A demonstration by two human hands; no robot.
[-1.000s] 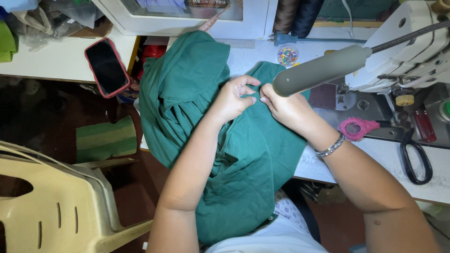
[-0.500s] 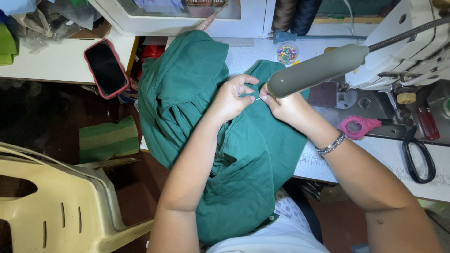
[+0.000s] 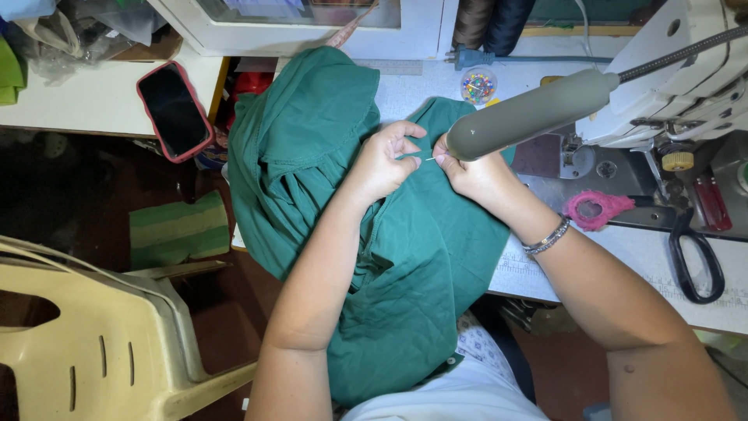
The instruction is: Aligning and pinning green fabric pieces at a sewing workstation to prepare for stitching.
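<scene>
Dim reddish-brown floor [image 3: 234, 312] near left; cream plastic chair [image 3: 101, 351] near left corner; white worktable [image 3: 654, 265] right; white cabinet [image 3: 312, 27] far centre; bright overhead light.

I see a grey cylindrical lamp head [image 3: 531, 115] crowding just above my right hand [image 3: 477, 173]; bare white tabletop [image 3: 623, 249] lies open rightward.

You held a dark green garment [image 3: 405, 257] that filled the centre of the frame, draped from the white table edge down over your lap. Its cloth was plain and matte, bunched into deep folds at the upper left, where a rounded flap lay doubled over, and smoother toward the lower centre. A thin silver pin [image 3: 428, 159] showed just above the middle, lying nearly level against the fabric where it was pinched up.
</scene>
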